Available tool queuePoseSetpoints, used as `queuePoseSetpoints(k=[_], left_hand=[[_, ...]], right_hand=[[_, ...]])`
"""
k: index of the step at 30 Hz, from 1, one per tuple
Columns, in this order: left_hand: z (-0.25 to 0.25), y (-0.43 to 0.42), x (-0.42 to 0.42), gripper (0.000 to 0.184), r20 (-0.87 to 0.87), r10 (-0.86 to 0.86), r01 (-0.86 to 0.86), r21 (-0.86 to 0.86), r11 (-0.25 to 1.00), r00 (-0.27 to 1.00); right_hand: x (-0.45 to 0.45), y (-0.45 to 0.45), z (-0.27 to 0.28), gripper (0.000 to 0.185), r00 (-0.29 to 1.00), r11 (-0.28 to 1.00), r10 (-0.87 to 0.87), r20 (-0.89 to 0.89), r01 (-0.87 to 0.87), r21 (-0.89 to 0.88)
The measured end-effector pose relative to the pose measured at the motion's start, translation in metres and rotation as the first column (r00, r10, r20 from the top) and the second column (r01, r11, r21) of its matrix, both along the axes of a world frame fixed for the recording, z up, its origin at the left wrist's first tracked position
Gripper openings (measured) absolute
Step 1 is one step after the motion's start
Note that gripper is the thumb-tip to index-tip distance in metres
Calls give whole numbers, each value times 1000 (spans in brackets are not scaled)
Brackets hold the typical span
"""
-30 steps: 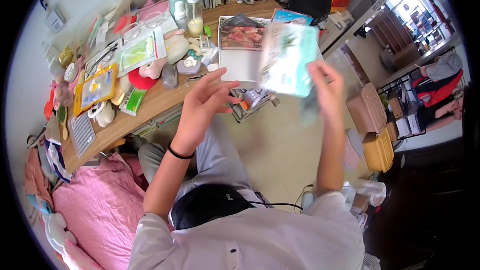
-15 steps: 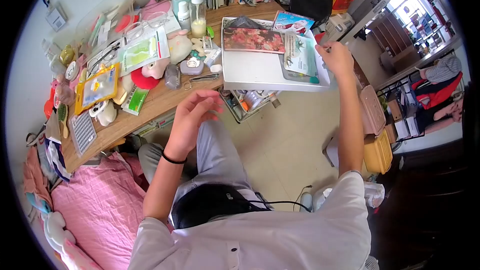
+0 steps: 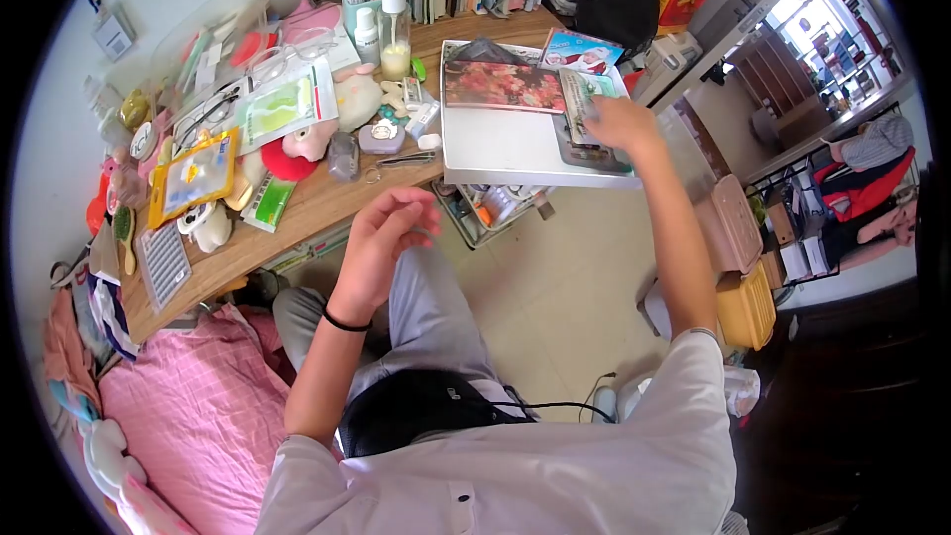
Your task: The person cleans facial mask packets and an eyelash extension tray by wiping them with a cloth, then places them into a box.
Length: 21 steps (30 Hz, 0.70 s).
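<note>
A person seated at a wooden worktop (image 3: 322,202), seen from their own head camera. The right grip (image 3: 626,126) reaches over a shallow white box (image 3: 500,149), fingers pointing down onto a pale printed packet (image 3: 576,97). The packet lies inside the box, directly beneath and just left of that grip; the fingertips are hidden, so whether they are pinching it cannot be told. A grey flat item (image 3: 594,154) shows below the same grip, partly under the packet. Left of the grip, a dark floral case (image 3: 500,85) lies along the box; beyond the grip, near the box's far right corner, is a blue illustrated packet (image 3: 582,52).

The left grip (image 3: 384,243) is empty, fingers loosely curled in the air before the worktop's front edge, a black band (image 3: 346,320) at its wrist. Beyond it lie metal clippers (image 3: 408,159); farther off stands a clear pump bottle (image 3: 394,35). Left of it is a green packet (image 3: 269,202).
</note>
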<state>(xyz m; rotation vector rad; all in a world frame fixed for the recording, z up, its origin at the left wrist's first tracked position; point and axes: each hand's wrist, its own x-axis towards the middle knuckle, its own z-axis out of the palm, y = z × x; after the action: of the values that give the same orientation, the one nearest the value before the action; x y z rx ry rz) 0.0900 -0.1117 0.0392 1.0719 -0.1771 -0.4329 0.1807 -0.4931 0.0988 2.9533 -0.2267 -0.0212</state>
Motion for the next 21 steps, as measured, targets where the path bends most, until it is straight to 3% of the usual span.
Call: queuePoseSetpoints(k=[6,8,9,21], left_hand=[[1,0,1,23,-4,-1,1,-6,1000,1000],[1,0,1,23,-11,0,0,-8,1000,1000],[1,1,1,24,-15,-1,0,-24,1000,1000],[1,6,1,26,-66,28,-29,-21,999,997]], right_hand=[[20,4,12,51,1000,999,0,9,0,43],[26,-11,-9,52,978,994,103,182,-107,11],[27,-15,-16,52,978,994,105,182,-109,11],[38,-25,-36,57,993,994,113,-45,-113,1]])
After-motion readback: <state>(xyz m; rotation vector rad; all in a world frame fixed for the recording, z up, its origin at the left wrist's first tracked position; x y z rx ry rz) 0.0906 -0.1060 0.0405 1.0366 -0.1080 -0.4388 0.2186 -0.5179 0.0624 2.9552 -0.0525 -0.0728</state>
